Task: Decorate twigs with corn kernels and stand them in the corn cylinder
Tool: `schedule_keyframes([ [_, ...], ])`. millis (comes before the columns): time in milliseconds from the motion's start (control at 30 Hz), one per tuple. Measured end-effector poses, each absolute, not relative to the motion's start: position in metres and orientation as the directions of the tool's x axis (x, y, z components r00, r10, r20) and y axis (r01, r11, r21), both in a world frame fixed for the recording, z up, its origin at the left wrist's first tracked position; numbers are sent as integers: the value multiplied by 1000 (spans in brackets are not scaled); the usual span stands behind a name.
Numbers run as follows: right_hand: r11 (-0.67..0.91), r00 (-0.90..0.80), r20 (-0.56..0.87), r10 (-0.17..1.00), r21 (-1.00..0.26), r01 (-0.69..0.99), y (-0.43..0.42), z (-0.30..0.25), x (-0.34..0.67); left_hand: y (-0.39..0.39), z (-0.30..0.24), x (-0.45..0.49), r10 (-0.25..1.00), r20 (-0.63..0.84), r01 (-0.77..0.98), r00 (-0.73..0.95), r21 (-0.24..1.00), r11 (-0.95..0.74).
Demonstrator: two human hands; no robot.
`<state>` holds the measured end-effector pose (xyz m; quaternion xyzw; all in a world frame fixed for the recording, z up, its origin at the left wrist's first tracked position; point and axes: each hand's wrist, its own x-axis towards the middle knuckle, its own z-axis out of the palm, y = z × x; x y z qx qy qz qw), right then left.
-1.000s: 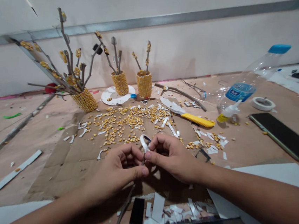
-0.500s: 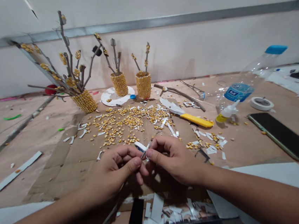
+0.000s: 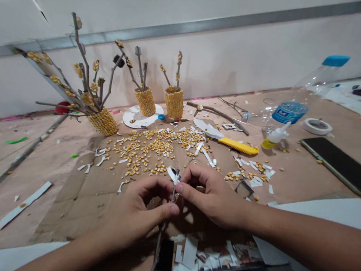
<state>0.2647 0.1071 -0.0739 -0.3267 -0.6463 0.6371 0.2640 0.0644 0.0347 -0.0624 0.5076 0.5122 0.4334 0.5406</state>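
My left hand (image 3: 139,210) and my right hand (image 3: 211,194) meet low in the middle, both pinching a thin dark twig (image 3: 159,244) that runs down toward me. A small white paper strip (image 3: 173,174) curls round the twig's upper end, at my right fingertips. Just beyond the hands, loose corn kernels (image 3: 150,149) and white paper scraps lie scattered on brown cardboard (image 3: 79,194).
Three corn-covered pots with twigs (image 3: 103,121) (image 3: 145,101) (image 3: 174,102) stand at the back. A yellow-handled knife (image 3: 235,146), a small glue bottle (image 3: 274,137), a plastic water bottle (image 3: 298,102), a tape roll (image 3: 317,126) and a phone (image 3: 343,165) lie to the right. Paper offcuts (image 3: 201,254) sit near me.
The twig swung from upright to slanted and back to upright between my fingers. The white strip turned with it and now sits curled at the top again.
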Motion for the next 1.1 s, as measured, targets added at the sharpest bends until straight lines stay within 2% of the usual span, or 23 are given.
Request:
schedule_keyframes([
  [200, -37, -668, -65, 741, -998, 56, 110, -70, 264, 33, -60, 69, 991, -128, 54, 24, 990, 127],
  [367, -132, -696, -87, 713, -991, -12, 108, -69, 265, 31, -58, 75, 983, -170, 5, -67, 985, 171],
  [533, -161, -697, -119, 707, -987, 5, 106, -72, 265, 31, -59, 78, 970, -226, -66, -91, 973, 221],
  [933, -142, -678, -147, 720, -988, 62, 105, -77, 264, 32, -62, 75, 931, -342, -193, 128, 912, 361],
  [1100, -71, -676, -106, 729, -994, 79, 105, -79, 264, 33, -64, 71, 901, -388, -83, 193, 909, 409],
])
